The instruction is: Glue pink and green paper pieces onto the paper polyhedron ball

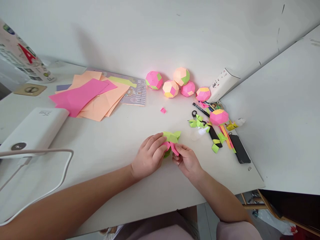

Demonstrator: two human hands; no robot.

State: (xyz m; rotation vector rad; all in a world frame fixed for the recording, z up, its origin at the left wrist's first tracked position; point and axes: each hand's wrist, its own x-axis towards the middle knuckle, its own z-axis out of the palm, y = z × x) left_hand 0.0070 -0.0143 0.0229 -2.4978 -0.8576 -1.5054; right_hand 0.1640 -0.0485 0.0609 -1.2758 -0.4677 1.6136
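Over the near part of the white table, both my hands grip one folded paper model (171,137) of light green and pink pieces. My left hand (149,155) has its fingers curled over the model's left side and hides part of it. On the right, my right hand (187,161) pinches a pink flap between thumb and fingers. A small pink folded piece (163,110) lies on the table just beyond the model. Several loose green folded pieces (195,122) are scattered to the right, beside a clear glue cap (203,130).
Finished paper balls (154,80) line the wall, one (219,117) nearer right. Pink and peach sheets (96,96) lie on a notebook at left, near a white power bank (35,128) with a cable. A black phone (239,149), yellow glue bottle (232,125) and white box (222,85) stand right.
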